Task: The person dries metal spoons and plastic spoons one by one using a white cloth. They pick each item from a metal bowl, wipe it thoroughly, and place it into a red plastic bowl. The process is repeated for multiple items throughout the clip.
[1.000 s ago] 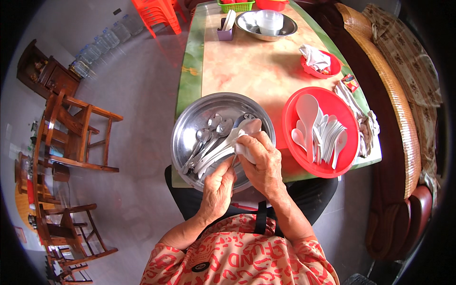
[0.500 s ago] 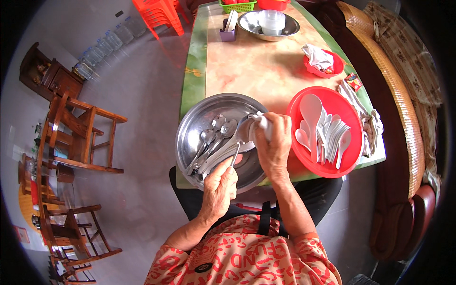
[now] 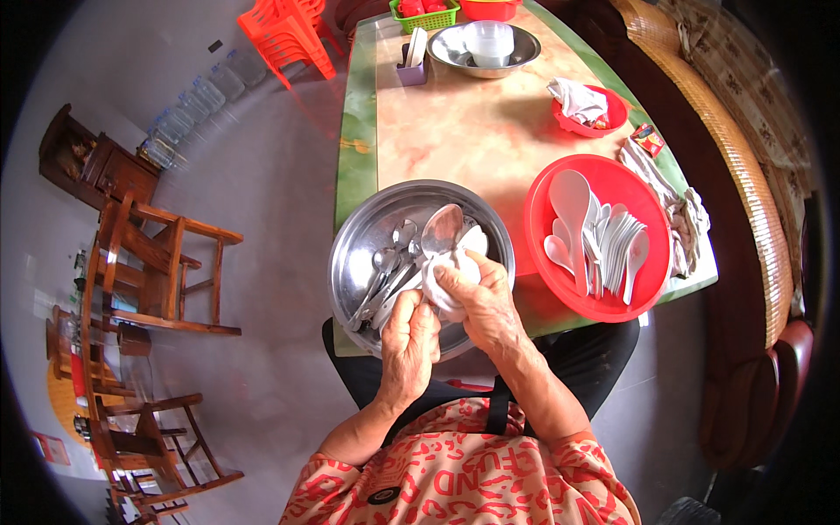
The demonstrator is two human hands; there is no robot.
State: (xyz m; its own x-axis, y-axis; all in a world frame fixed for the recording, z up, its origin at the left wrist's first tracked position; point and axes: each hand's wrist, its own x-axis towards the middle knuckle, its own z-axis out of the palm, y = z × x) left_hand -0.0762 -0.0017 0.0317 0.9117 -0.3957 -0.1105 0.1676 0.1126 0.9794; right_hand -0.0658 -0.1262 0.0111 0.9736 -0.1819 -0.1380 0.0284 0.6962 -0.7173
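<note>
Over the steel bowl (image 3: 353,254), my left hand (image 3: 409,334) is closed around the handle of a large metal serving spoon (image 3: 443,227). The spoon's head points away from me. My right hand (image 3: 486,308) grips a white cloth (image 3: 447,278), which is pressed around the spoon just below its head and hides that part. Several metal spoons (image 3: 383,260) and white spoons lie in the bowl beneath. To the right, a red plastic basin (image 3: 657,219) holds a row of white spoons (image 3: 623,248) and a large white ladle-like spoon (image 3: 570,197).
Farther along the table (image 3: 455,131) are a small red basket (image 3: 616,112) with a white cloth, a purple holder (image 3: 411,75), and a steel basin (image 3: 531,50) with clear plastic containers (image 3: 488,42). Crumpled cloth (image 3: 691,223) lies at the right edge. Wooden chairs (image 3: 175,262) stand left.
My right hand and the cloth have come down from the spoon's head to its neck, nearer my left hand. The spoon's head now shows uncovered. The view has shifted slightly.
</note>
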